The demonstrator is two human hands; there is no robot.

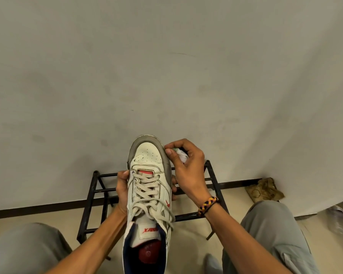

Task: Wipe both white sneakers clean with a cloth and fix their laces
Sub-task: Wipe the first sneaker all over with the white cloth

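Item: white sneaker, one in view, held up in front of the person between the knees, toe pointing away toward the wall, heel opening nearest the camera; the second sneaker of the pair is not visible. Laces: one set, threaded through the eyelets, ends loose near the tongue, not yet fixed. Left hand: wrapped round the sneaker's midsection from its left side, fingertips showing at the far edge, steadying it. Right hand: clenched round a bunched white cloth, thumb and cloth pressed against the right side of the grey, soiled toe rim. Step in hand, by judgement: wiping the toe band. To do it well, keep the left hand's hold firm so the sneaker does not twist, press the cloth flat on the grime, follow the curve of the rim round the toe, and turn the cloth to a fresh face as it soils. Cloths: one. Surroundings: one black metal shoe rack against the wall below the sneaker, one braided wristband on the right wrist, one crumpled brownish object on the floor beside the wall.
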